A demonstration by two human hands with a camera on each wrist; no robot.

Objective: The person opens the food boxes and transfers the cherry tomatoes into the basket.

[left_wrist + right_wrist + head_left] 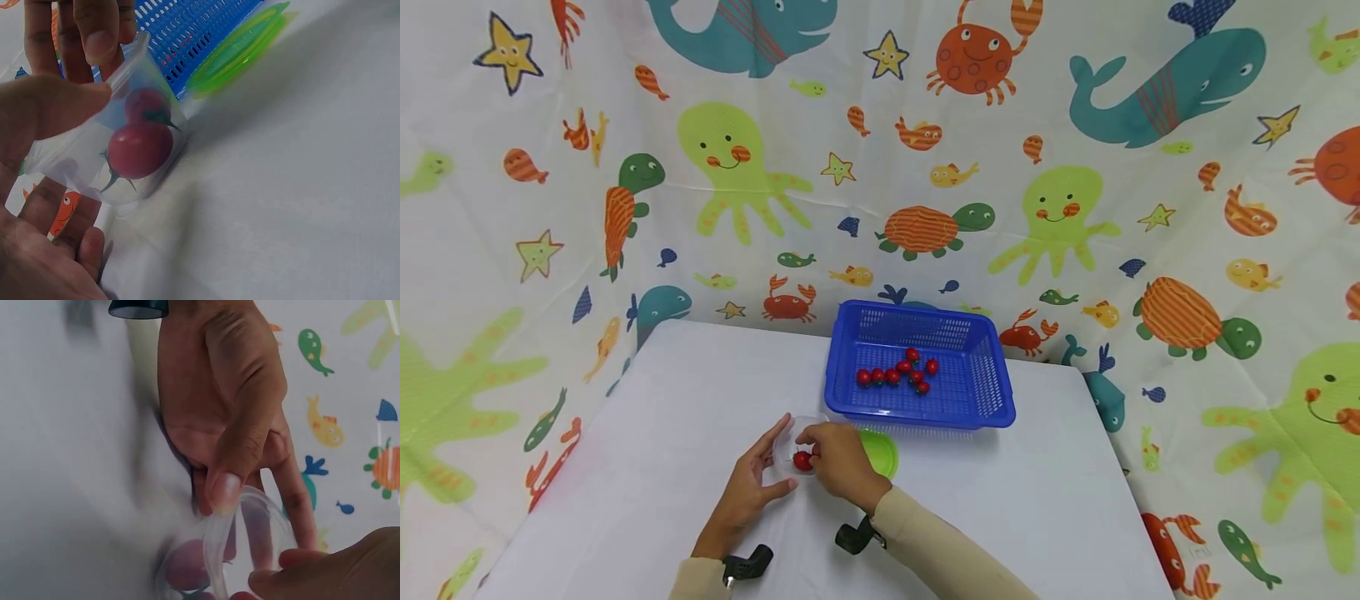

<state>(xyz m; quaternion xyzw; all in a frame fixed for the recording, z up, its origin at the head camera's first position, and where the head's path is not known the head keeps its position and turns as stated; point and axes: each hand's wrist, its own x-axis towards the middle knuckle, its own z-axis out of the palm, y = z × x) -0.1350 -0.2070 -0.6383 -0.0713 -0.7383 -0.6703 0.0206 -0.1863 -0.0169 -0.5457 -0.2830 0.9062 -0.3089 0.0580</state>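
My left hand (748, 483) holds a clear plastic cup (786, 433) on the white table, its thumb and fingers spread round the sides. In the right wrist view the left thumb presses at the cup's rim (215, 550). Two red cherry tomatoes with green stems show through the wall in the left wrist view, the nearer tomato (140, 150) partly covering the other tomato (148, 106). My right hand (842, 462) reaches over the cup's opening from the right. Its curled fingers pinch a cherry tomato (816, 450) inside the rim, mostly hidden by the hand.
A blue basket (917, 417) stands at the back of the table with several cherry tomatoes (892, 377) inside. Between it and my right hand lies a bright green lid (882, 454). A curtain (850, 283) printed with sea animals hangs behind the table and along both sides.
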